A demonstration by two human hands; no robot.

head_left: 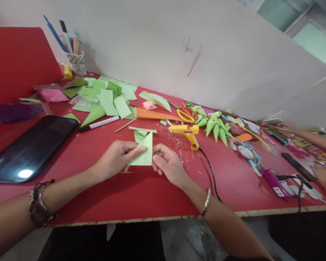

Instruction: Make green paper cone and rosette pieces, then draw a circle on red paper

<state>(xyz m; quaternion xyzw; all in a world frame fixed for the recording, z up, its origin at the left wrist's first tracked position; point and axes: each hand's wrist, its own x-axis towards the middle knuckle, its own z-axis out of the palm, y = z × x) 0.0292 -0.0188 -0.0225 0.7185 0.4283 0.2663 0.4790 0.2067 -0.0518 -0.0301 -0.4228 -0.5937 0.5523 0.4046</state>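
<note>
A light green paper piece [145, 156], partly folded, is held a little above the red table. My left hand [114, 159] pinches its left side, the thumb lying flat on top and the fingers beneath. At the paper's right edge, my right hand [168, 164] is curled, its fingertips against that edge. Just beyond the paper lies a narrow green strip [142, 129]. A yellow glue gun [187, 133] rests to the right, its black cord running toward the table's front. Several green paper cones [216, 127] are clustered farther right.
A black phone [32, 145] lies at left near a marker [100, 123]. Green paper scraps [105, 94] are piled behind. Scissors [186, 115] and an orange sheet [154, 114] lie mid-table. A pen cup [76, 62] stands by the wall. Another person's arm [306, 134] reaches in at right.
</note>
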